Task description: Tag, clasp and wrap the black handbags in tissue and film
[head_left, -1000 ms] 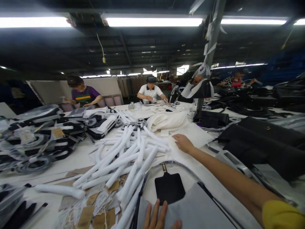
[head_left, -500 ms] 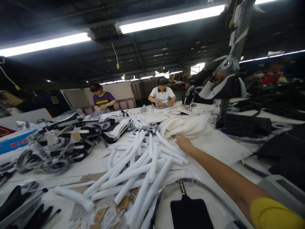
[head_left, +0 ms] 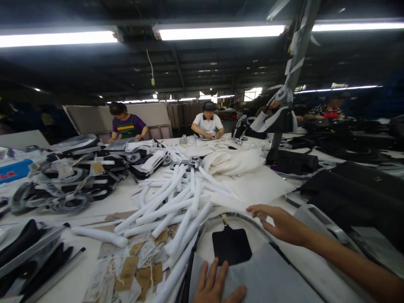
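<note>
My left hand (head_left: 216, 284) lies with its fingers spread on a grey sheet-like panel (head_left: 261, 275), near the bottom edge of the view. Just beyond my fingertips is a black leather-like tag (head_left: 232, 247) with a gold-coloured clip (head_left: 224, 219). A dark wrapped strap (head_left: 202, 229) arches around the tag and runs down both sides of the panel. My right hand (head_left: 279, 221) hovers by the strap's right side, thumb and fingers apart, with no held thing visible. Behind it are a flat white sheet (head_left: 261, 185) and a heap of folded white sheets (head_left: 235, 162).
White padded tubes (head_left: 172, 210) lie crisscrossed in the middle, beside brown card tags (head_left: 126, 273). Wrapped black straps (head_left: 71, 202) pile up at left. Black panels (head_left: 356, 193) lie at right, near a post (head_left: 298, 63). Two co-workers, one in white (head_left: 208, 124), work across the table.
My right hand has left the folded white sheets and come back towards me, to the strap. My left hand has come into view on the grey panel. The camera view has shifted.
</note>
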The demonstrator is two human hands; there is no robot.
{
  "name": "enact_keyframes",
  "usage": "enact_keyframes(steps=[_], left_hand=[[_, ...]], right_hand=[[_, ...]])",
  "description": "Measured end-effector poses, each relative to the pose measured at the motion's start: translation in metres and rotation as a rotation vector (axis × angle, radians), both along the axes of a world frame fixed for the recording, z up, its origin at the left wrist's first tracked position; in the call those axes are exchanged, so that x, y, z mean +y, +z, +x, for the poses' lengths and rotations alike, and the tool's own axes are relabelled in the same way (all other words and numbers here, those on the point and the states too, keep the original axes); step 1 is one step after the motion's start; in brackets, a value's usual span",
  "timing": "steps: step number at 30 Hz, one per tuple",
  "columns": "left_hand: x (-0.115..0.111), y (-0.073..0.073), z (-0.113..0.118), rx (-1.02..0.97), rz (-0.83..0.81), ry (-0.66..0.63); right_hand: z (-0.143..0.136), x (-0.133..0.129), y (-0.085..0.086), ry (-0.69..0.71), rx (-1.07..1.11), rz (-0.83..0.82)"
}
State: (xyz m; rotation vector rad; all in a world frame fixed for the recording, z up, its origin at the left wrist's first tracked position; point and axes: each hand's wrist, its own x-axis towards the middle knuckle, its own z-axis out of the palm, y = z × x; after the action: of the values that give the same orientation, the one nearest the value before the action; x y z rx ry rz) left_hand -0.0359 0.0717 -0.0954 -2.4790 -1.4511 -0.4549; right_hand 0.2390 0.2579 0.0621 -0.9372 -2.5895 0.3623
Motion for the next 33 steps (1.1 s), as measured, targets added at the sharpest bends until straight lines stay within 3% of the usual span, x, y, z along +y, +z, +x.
enact_keyframes(steps=[3, 7, 10, 13, 16, 20, 23, 27, 33], left_hand=[[-0.002, 0.023, -0.003, 0.05, -0.012, -0.116], [-0.012, 0.053, 0.0, -0.061, -0.233, -0.105], [-0.022, 0.068, 0.003, -0.136, -0.351, -0.069], [-0.028, 0.077, 0.005, -0.173, -0.388, -0.04], [-0.029, 0.081, 0.007, -0.181, -0.385, -0.03], [-0.03, 0.074, 0.008, -0.187, -0.298, -0.03], [-0.03, 0.065, 0.009, -0.2, -0.23, -0.024], [-0.028, 0.06, 0.01, -0.195, -0.235, -0.056], [-0.027, 0.066, 0.008, -0.166, -0.292, -0.074]], right_hand=[[-0.005, -0.021, -0.023, -0.039, -0.111, -0.091], [-0.038, -0.015, -0.046, -0.22, -0.155, -0.058], [-0.059, 0.001, -0.05, -0.293, -0.188, -0.051], [-0.064, 0.008, -0.037, -0.274, -0.201, -0.08], [-0.056, -0.008, -0.013, -0.149, -0.168, -0.058], [-0.038, -0.066, 0.005, 0.146, -0.161, -0.014], [-0.023, -0.112, -0.011, 0.319, -0.218, 0.065], [-0.007, -0.14, -0.04, 0.322, -0.334, 0.012], [0.0, -0.141, -0.034, 0.348, -0.293, -0.107]])
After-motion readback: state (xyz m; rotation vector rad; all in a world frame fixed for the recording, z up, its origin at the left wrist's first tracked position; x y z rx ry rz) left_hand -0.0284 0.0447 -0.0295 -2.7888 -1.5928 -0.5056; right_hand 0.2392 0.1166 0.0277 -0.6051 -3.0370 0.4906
